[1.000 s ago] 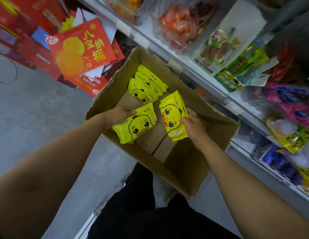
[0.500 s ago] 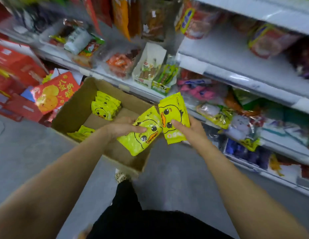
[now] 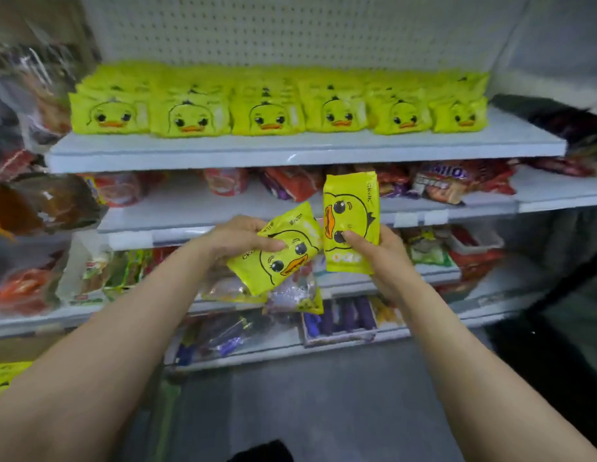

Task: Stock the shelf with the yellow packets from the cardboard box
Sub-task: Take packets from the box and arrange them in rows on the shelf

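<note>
You have a yellow packet in each hand, both held in front of the lower shelves and well below the top shelf (image 3: 304,151) where they belong. Your left hand (image 3: 238,240) grips a tilted packet (image 3: 277,250) with the thumb across its face; your right hand (image 3: 379,253) pinches an upright packet (image 3: 352,225), thumb pressed on the print. The two packets nearly touch at their inner edges, so one could knock the other loose as you raise them. These foil packs look slippery, and a one-end grip may let them slide out. Pushing them in carelessly could topple the front row of stocked packets (image 3: 270,116). That row shows six packets across, with more stacked behind, too blurred to count. Two packets are in your hands. The cardboard box is out of view.
</note>
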A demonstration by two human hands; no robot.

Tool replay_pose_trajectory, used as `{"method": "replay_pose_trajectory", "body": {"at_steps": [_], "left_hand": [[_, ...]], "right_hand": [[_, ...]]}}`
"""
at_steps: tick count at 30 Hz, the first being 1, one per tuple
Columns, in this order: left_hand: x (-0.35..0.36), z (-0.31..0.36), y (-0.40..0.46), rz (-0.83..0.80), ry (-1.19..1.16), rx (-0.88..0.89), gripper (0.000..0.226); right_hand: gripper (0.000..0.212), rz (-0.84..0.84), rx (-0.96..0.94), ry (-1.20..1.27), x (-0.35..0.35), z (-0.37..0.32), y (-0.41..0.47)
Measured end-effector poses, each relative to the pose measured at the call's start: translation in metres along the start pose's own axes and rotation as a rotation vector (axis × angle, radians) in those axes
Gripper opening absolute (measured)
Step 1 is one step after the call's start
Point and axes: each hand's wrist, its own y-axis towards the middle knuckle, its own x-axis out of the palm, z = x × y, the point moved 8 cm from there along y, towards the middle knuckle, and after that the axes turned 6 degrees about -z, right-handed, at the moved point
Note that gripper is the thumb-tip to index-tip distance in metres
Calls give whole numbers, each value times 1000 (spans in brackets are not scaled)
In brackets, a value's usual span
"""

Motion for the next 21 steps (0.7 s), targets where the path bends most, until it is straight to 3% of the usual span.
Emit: {"method": "replay_pose_trajectory", "body": {"at_steps": [4,11,16,21], "left_hand": [[36,86,63,-63,128,80,28],[95,203,172,-130,263,210,29],[125,292,265,-84,335,340,35],[139,363,346,-73,379,383,59]], "right_hand": [[34,119,-72,33,-84,-39,15],[33,313,-194,-38,-227,-98,59],[28,402,-259,-76,-327,-146,120],[27,389,-305,-172,-404,-182,194]]}}
